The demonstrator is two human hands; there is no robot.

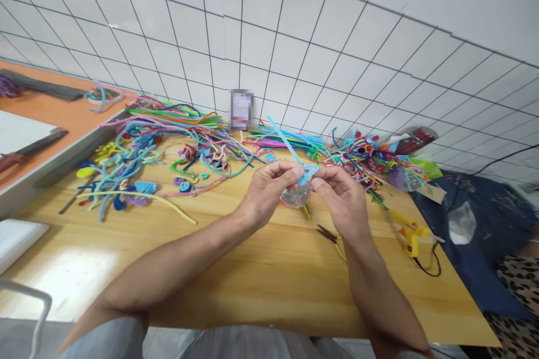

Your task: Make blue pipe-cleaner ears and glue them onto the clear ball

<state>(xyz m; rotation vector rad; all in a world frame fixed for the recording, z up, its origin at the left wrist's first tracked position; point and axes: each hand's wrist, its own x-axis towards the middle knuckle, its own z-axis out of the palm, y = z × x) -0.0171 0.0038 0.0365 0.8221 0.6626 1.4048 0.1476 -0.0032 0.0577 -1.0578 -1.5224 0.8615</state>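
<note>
Between my two hands, above the table, is a light blue pipe cleaner (283,139) with a long straight end pointing up and left. Its lower part is bent into a small folded shape. My left hand (273,185) pinches this folded part between thumb and forefinger. The fingertips of my right hand (341,193) are closed on its other side. Just below my fingers sits a clear, roundish object (297,196), partly hidden by my hands. Pliers with yellow handles (337,241) lie on the table by my right wrist.
Many coloured pipe cleaners (172,115) lie along the wall, with twisted pieces (138,188) at the left. A phone-like blurred rectangle (241,110) leans on the tiled wall. A yellow glue gun (410,235) lies at the right edge, and a white box (19,241) at the left.
</note>
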